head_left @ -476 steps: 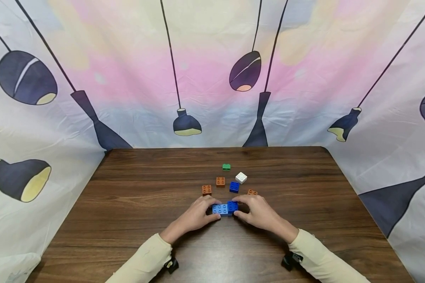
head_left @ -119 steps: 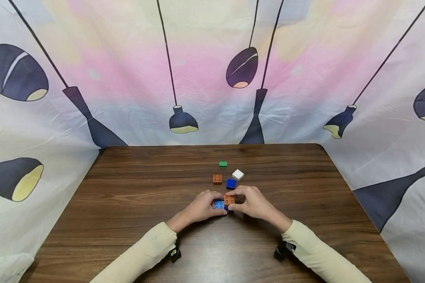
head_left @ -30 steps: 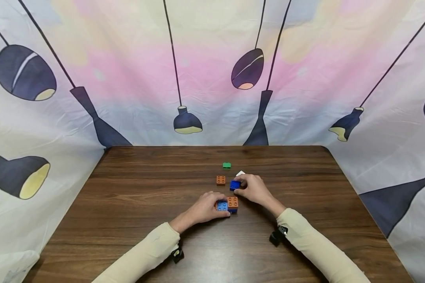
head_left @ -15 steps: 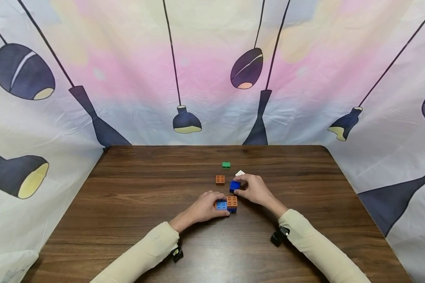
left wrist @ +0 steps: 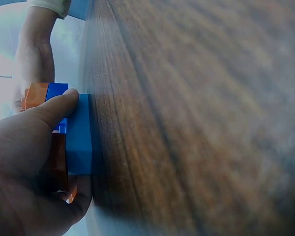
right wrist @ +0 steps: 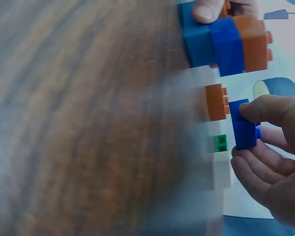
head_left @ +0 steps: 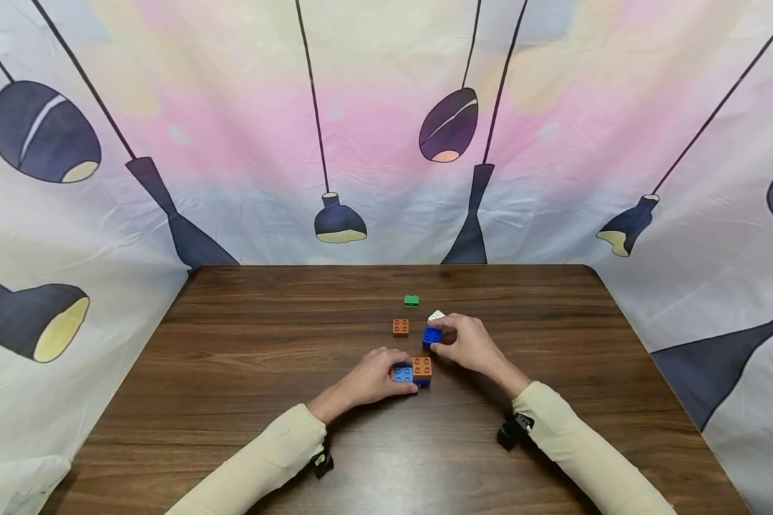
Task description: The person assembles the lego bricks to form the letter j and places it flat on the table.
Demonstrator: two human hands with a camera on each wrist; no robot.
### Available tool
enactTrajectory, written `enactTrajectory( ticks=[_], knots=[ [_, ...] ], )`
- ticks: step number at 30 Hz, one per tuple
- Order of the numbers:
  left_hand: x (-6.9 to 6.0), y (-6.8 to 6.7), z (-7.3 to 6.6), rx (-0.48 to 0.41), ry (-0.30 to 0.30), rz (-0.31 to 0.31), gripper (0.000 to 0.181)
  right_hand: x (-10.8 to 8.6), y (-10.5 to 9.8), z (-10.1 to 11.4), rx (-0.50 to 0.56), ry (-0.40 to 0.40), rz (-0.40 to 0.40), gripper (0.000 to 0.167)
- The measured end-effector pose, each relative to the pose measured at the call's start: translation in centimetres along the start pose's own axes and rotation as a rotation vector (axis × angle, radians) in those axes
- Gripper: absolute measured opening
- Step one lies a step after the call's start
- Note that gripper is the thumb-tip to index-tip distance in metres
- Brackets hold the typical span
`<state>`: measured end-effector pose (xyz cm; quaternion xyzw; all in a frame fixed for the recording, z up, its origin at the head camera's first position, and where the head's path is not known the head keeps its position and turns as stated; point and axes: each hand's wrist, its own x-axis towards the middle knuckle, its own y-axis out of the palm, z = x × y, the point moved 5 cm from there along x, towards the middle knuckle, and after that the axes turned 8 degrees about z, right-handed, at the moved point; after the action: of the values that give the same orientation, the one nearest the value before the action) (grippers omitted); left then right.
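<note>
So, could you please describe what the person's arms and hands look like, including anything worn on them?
The left sleeve and right sleeve are long and pale cream. Near their ends sit a small black left device and a small black right device. The left hand and right hand wear no gloves; no rings or cables are visible.

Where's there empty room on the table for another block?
Bare table lies left of the left hand, right of the right hand, and between the wrist cameras. It's crowded mid-table: the held stack, held blue brick, orange brick, white brick and green brick.
</note>
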<state>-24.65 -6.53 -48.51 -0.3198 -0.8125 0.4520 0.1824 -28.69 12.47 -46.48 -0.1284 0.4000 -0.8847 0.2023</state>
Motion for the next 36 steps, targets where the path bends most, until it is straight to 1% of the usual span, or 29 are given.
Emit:
enactTrajectory(
  ticks=[4, 10, 14, 17, 22, 28, 31, 36],
  knots=[
    [0.0, 0.1, 0.1, 0.005, -0.002, 0.002, 0.045, -0.2, -0.6, 0.6, -0.023, -0.033, -0.013, 0.04],
    [0.0, 0.1, 0.1, 0.008, 0.007, 0.004, 0.046, -0.7, -1.4, 1.7, -0.012, -0.075, -0.025, 0.039],
    [0.0, 0.1, 0.1, 0.009, 0.01, 0.002, 0.047, -1.1, -1.7, 2.3, -0.004, -0.076, -0.023, 0.039],
    [0.0, 0.1, 0.1, 0.007, 0.013, -0.003, 0.047, -1.4, -1.9, 2.9, 0.021, -0.086, -0.014, 0.04],
    [0.0, 0.2, 0.1, 0.008, 0.02, -0.008, 0.047, -2.1, -1.9, 3.9, 0.046, -0.132, 0.014, 0.041],
    [0.0, 0.2, 0.0, 0.009, 0.039, -0.022, 0.043, -2.7, -1.8, 4.6, 0.019, -0.163, 0.046, 0.041],
    [0.0, 0.1, 0.0, 0.01, 0.039, -0.024, 0.042, -3.0, -1.6, 4.9, 0.006, -0.186, 0.062, 0.041],
    [0.1, -0.1, -0.1, 0.008, 0.038, -0.025, 0.039, -3.2, -1.3, 5.1, -0.011, -0.218, 0.067, 0.04]
  ],
)
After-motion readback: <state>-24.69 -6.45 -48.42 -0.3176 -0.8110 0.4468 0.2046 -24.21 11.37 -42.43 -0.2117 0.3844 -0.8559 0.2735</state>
